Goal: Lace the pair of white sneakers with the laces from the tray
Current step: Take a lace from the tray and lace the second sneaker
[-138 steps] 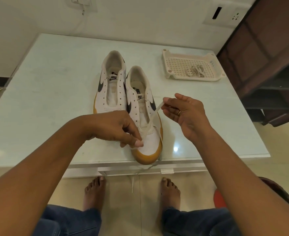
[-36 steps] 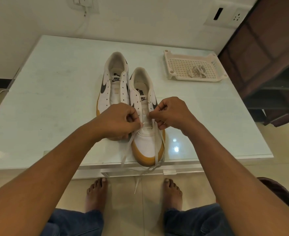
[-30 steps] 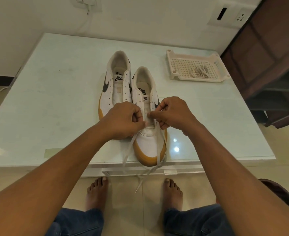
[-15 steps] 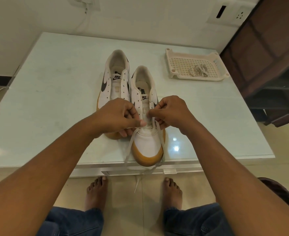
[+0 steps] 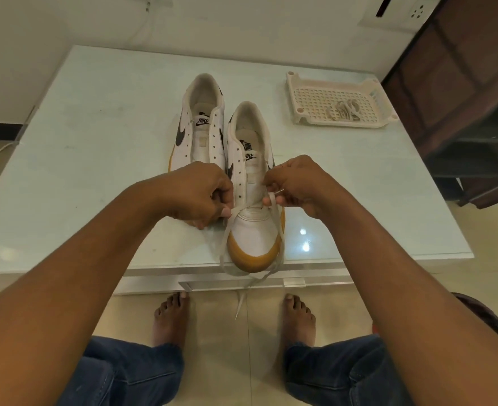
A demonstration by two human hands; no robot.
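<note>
Two hands are close together: left hand [image 5: 201, 194] and right hand [image 5: 297, 186] each pinch one side of the lace [image 5: 227, 230] on the near shoe [image 5: 253, 232], at the table [image 5: 95, 142] edge. Behind stands the second shoe [image 5: 187, 148]; far right, the tray [image 5: 341, 124] holds a spare lace [image 5: 344, 109].

Pale glossy table [image 5: 95, 171], dark wooden shelf unit [image 5: 461, 83] at right, white wall socket [image 5: 400, 13] above, beige tiled floor [image 5: 221, 361] below
</note>
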